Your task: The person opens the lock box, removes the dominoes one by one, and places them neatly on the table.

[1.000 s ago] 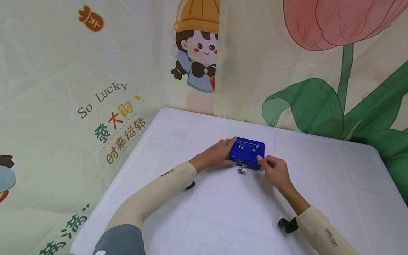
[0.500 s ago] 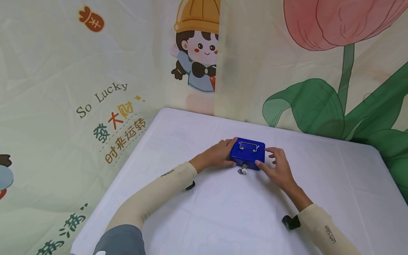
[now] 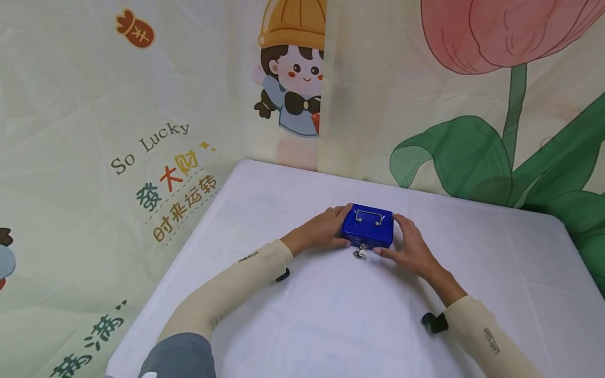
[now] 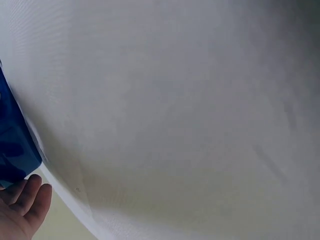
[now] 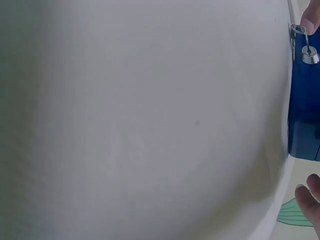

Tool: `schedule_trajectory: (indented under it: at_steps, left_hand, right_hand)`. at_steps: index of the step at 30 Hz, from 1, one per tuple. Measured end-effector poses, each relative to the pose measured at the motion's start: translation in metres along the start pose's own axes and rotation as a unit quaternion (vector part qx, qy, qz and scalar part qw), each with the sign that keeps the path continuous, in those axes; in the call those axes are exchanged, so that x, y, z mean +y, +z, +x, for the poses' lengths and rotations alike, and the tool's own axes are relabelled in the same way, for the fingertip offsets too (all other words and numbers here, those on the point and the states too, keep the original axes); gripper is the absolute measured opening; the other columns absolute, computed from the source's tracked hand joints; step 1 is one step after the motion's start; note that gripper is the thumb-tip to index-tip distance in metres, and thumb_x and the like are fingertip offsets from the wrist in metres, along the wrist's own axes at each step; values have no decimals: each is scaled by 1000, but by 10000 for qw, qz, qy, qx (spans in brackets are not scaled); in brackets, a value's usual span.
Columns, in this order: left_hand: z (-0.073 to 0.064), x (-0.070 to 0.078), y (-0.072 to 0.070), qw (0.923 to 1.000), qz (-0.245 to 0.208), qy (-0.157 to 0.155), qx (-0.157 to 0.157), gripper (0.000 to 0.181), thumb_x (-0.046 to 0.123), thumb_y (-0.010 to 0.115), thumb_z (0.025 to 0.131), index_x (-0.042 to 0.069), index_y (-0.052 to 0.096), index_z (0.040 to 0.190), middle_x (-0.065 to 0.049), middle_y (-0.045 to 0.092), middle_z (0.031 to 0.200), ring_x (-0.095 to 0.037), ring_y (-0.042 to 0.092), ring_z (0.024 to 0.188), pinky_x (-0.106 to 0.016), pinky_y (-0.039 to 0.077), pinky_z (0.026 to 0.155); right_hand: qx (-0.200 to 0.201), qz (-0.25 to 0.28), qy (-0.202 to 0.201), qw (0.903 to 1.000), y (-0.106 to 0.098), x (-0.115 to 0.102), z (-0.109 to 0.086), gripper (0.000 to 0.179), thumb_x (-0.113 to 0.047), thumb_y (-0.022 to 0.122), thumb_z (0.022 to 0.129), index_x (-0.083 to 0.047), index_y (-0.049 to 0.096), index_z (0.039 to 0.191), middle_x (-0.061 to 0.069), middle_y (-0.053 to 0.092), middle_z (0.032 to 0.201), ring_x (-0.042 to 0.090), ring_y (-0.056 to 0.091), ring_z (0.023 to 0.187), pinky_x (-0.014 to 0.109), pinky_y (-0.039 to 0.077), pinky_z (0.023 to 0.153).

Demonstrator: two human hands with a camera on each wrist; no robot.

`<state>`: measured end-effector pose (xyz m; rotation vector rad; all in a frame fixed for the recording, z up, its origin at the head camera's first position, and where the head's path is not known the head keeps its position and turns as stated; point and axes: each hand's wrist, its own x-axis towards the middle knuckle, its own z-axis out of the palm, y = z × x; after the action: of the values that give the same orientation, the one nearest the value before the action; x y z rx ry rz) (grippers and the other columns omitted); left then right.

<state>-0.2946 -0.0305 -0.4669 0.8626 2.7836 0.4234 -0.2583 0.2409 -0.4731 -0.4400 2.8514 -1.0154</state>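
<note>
The blue box [image 3: 367, 224] is sitting on the white table [image 3: 331, 320], nearer the far edge than the person, with its lid down. A handle [image 3: 367, 217] is lying on the lid, and keys [image 3: 361, 254] are hanging at the lock [image 5: 310, 56] on the near side, just above the table.

The left hand [image 3: 327, 227] is grasping the box by its left end, its fingers reaching to the far corner and its thumb pressing the near side. The right hand [image 3: 412, 245] is holding nothing; its fingers and thumb are spreading loosely around the right end. In the right wrist view two fingertips are standing apart from that end, but whether the thumb is touching the near side I cannot tell.

Behind the box a short strip of table is running to the far edge, where the printed wall [image 3: 359, 126] is rising. A wide stretch of white is lying between the right hand and the right edge, and a deeper one is reaching toward the person, between the beige sleeves [image 3: 231, 283]. The left edge is slanting away, well apart from the box.
</note>
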Motion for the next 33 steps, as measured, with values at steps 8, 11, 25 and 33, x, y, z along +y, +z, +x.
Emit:
schedule_trajectory:
  at_steps: [8, 11, 25, 33]
  left_hand:
    - [-1, -1, -4, 9999, 35, 92, -108, 103, 54, 65, 93, 8, 4, 162, -14, 28, 163, -31, 34, 147, -44, 31, 120]
    - [0, -2, -5, 9999, 49, 96, -133, 103, 57, 63, 93, 8, 4, 162, -15, 28, 163, -30, 33, 147, -43, 31, 121]
    - [3, -1, -4, 9999, 86, 89, -71, 100, 58, 60, 94, 7, 7, 162, -16, 25, 164, -30, 32, 147, -43, 32, 120]
    - [3, 1, -4, 9997, 205, 78, -77, 100, 59, 59, 94, 5, 9, 161, -14, 20, 166, -30, 32, 147, -42, 33, 120]
  right_hand:
    - [-443, -164, 170, 9987, -2, -2, 4, 120, -52, 85, 75, -11, 13, 161, 20, 16, 166, 46, 17, 151, 66, 23, 117]
    - [-482, -182, 157, 9986, -2, -2, 6, 117, -50, 84, 77, -10, 14, 161, 22, 18, 166, 47, 18, 151, 65, 24, 117]
    - [-409, -341, 151, 9985, -3, -1, 10, 98, -34, 82, 84, -11, 23, 160, 21, 23, 165, 46, 24, 149, 62, 26, 117]
    - [-495, -306, 269, 9979, -3, -2, 10, 97, -32, 81, 86, -12, 23, 160, 22, 21, 165, 47, 25, 149, 62, 28, 116]
